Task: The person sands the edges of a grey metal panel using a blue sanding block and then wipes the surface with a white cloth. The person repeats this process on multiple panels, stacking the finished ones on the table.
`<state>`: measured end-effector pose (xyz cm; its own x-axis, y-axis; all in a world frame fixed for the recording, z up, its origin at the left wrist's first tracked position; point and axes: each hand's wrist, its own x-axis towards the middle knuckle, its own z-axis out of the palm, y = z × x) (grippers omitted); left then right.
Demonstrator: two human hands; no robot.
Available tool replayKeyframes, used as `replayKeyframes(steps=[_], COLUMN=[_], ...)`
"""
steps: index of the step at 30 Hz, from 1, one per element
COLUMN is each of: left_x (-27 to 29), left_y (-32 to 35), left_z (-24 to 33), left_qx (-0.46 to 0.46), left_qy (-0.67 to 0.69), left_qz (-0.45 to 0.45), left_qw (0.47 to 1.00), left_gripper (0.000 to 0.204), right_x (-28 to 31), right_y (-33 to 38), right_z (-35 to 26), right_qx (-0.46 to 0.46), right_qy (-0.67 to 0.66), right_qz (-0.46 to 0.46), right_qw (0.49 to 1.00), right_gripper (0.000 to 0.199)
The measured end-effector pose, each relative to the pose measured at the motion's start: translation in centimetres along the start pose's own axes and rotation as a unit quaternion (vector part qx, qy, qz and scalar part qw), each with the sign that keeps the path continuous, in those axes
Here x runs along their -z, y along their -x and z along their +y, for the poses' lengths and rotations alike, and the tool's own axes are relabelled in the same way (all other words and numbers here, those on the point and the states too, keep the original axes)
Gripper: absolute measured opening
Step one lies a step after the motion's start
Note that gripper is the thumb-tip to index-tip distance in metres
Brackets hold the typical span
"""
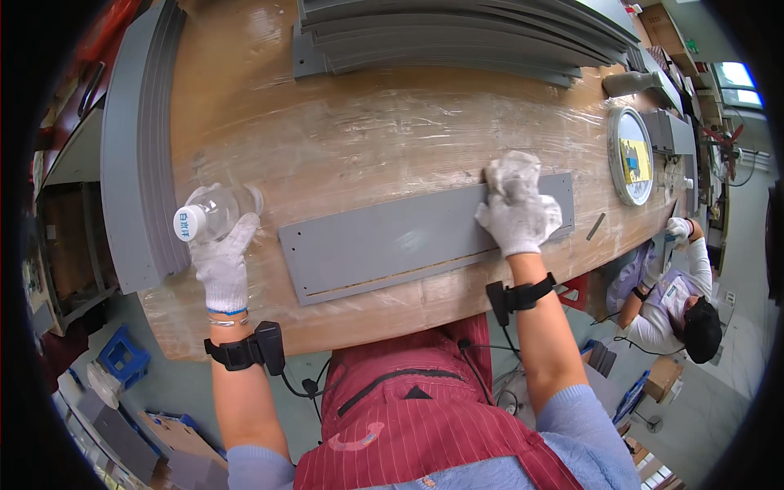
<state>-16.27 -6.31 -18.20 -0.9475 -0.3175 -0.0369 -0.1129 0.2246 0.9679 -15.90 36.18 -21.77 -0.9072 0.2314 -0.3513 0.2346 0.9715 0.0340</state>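
A long grey panel [392, 241] lies flat on the table before me, with small holes at its ends and a narrow groove along its near edge. My left hand [222, 260], in a white knit glove, is wrapped round a clear bottle [219, 211] with a white cap, left of the panel. The bottle is tilted, its cap toward me. Toward the panel's right end, my right hand [523, 219], also gloved, presses a crumpled whitish rag [514, 173] that reaches past the far edge. The fingertips of that hand are partly hidden by the cloth.
Stacked grey panels stand at the left [139, 155] and lie at the far side [457, 37]. A film-covered wooden table [367, 122] bears a round white lid [616, 163], a grey bottle [629, 83] and a small dark strip [596, 226]. Another person [674, 302] works at the right.
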Motion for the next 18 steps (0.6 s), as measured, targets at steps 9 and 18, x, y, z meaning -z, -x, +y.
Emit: replayKeyframes(steps=[9, 18], left_x=[0.1, -1.0], left_y=[-1.0, -1.6], left_z=[-0.8, -1.9], left_qx=[-0.022, -0.025], left_qy=[0.003, -0.017], left_qz=[-0.006, -0.007], left_qw=[1.0, 1.0], left_gripper=[0.068, 0.064], right_x=[1.5, -0.1], right_y=[3.6, 4.8], right_z=[-9.5, -13.2], right_qx=[0.164, 0.147], right_qy=[-0.187, -0.147], right_qz=[0.137, 0.134], right_qw=[0.959, 0.969], right_gripper=[0.038, 0.04])
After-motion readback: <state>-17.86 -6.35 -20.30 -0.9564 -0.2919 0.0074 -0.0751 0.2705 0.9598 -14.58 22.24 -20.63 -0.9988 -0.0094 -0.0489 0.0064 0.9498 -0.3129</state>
